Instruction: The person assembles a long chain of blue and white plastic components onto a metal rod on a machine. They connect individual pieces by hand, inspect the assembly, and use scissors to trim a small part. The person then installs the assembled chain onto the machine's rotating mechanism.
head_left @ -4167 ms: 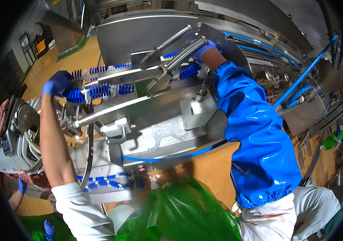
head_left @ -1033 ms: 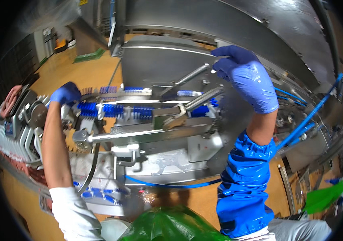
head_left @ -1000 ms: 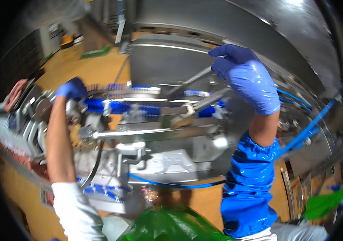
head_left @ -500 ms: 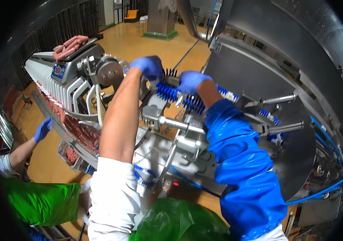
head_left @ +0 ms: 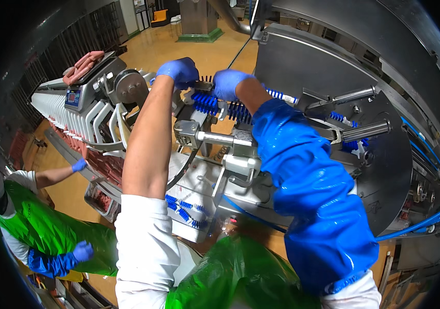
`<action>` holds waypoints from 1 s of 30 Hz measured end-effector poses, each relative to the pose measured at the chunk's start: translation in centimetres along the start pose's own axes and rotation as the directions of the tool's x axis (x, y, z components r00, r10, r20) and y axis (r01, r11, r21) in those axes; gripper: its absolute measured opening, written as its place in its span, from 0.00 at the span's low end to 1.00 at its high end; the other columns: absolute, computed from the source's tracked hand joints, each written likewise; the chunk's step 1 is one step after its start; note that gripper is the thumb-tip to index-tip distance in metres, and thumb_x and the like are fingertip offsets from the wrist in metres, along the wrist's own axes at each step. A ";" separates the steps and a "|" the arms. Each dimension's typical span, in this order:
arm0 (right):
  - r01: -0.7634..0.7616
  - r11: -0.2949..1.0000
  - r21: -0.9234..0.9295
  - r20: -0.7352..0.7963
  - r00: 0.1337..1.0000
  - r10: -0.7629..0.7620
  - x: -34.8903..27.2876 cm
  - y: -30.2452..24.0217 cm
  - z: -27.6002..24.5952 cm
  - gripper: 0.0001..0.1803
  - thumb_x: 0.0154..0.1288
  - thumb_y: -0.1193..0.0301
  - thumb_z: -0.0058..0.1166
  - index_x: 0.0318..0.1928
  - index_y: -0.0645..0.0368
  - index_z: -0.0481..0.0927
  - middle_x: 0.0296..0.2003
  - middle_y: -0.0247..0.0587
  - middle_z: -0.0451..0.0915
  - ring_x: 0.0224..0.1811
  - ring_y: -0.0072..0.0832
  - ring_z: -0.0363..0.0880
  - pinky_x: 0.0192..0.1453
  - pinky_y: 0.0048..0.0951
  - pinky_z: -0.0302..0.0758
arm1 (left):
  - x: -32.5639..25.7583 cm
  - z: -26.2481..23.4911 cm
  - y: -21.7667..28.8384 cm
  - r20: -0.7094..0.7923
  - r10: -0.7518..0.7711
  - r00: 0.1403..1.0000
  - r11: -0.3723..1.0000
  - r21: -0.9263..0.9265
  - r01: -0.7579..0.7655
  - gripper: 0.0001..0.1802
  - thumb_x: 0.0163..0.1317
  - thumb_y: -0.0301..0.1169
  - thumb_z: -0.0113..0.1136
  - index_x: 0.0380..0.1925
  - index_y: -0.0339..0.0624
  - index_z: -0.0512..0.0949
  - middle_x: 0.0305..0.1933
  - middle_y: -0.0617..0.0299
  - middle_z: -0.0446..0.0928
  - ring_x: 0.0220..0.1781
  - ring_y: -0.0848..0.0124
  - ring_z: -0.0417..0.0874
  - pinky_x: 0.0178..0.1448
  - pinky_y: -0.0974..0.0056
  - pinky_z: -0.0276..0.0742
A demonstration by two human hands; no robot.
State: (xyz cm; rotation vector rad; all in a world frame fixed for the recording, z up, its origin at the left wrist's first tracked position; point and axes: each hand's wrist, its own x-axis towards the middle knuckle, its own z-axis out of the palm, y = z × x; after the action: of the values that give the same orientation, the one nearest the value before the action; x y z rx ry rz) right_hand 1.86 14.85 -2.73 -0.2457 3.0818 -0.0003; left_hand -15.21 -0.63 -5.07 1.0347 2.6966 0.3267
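Hands, left hand (head_left: pixel 179 72) and right hand (head_left: pixel 229 84), grip blue-bristled roller (head_left: pixel 207 102).

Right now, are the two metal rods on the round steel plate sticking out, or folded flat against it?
Sticking out: both metal rods project from the round steel plate, their blunt ends free.

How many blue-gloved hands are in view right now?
4: left hand and right hand both on the blue brush roller; co-worker's hands at far left and lower left. Others may be hidden.

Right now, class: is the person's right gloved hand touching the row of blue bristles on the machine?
Touching. The head view shows the right hand resting directly on the blue bristles, its fingers overlapping their upper edge with no gap visible.
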 end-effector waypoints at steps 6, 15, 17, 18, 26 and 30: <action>-0.015 0.974 -0.227 -0.336 0.940 -0.064 -7.8 18.2 -14.2 0.20 0.57 0.74 0.57 0.53 0.60 0.79 0.38 0.46 0.82 0.37 0.34 0.81 0.44 0.35 0.79 | -3.4 -1.1 8.1 -0.128 -0.260 0.957 0.966 -0.032 0.258 0.22 0.64 0.44 0.50 0.41 0.34 0.78 0.33 0.53 0.80 0.26 0.64 0.80 0.31 0.60 0.78; -0.605 0.766 -0.217 0.220 0.734 0.642 -25.2 21.2 -8.9 0.23 0.43 0.62 0.69 0.42 0.58 0.86 0.38 0.48 0.85 0.42 0.42 0.84 0.50 0.39 0.79 | -3.6 0.1 9.8 -0.155 -0.198 0.968 0.980 -0.049 0.193 0.36 0.65 0.60 0.42 0.41 0.34 0.80 0.41 0.49 0.81 0.39 0.58 0.82 0.47 0.57 0.76; -0.536 0.729 -0.426 0.127 0.763 0.634 -25.1 21.8 -5.8 0.19 0.45 0.60 0.67 0.38 0.57 0.87 0.34 0.49 0.85 0.40 0.44 0.85 0.48 0.40 0.80 | -2.6 1.3 9.1 -0.191 -0.113 0.975 0.985 0.109 0.135 0.36 0.66 0.60 0.41 0.45 0.36 0.80 0.49 0.48 0.81 0.49 0.54 0.81 0.56 0.56 0.72; -0.573 0.705 -0.418 -0.061 0.792 0.608 -25.4 22.3 -3.7 0.20 0.45 0.57 0.66 0.37 0.57 0.86 0.35 0.51 0.84 0.40 0.46 0.84 0.47 0.40 0.80 | -2.3 1.5 8.4 -0.176 -0.080 0.981 0.980 0.167 0.110 0.36 0.66 0.60 0.41 0.47 0.37 0.80 0.52 0.48 0.80 0.52 0.53 0.80 0.59 0.56 0.70; -0.600 0.690 -0.404 -0.230 0.797 0.558 -26.7 24.2 -3.1 0.11 0.47 0.65 0.64 0.34 0.50 0.85 0.35 0.47 0.84 0.42 0.46 0.82 0.48 0.42 0.79 | -1.0 3.6 7.0 -0.192 0.116 0.975 0.971 0.231 -0.070 0.28 0.70 0.51 0.38 0.51 0.44 0.80 0.57 0.48 0.77 0.58 0.52 0.77 0.63 0.54 0.68; -0.644 0.706 -0.294 -0.470 0.741 0.480 -26.7 23.9 -1.6 0.13 0.44 0.70 0.63 0.35 0.52 0.85 0.35 0.49 0.83 0.41 0.48 0.82 0.47 0.41 0.79 | -0.5 2.5 6.9 -0.038 0.061 0.997 0.967 0.249 -0.050 0.29 0.67 0.52 0.39 0.50 0.44 0.80 0.57 0.47 0.77 0.56 0.52 0.78 0.62 0.54 0.69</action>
State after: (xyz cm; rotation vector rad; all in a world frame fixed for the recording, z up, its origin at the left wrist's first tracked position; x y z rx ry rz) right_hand 24.36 42.63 0.07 0.8234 3.3102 0.7733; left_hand -9.76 4.38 -5.41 1.1839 2.8054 0.0214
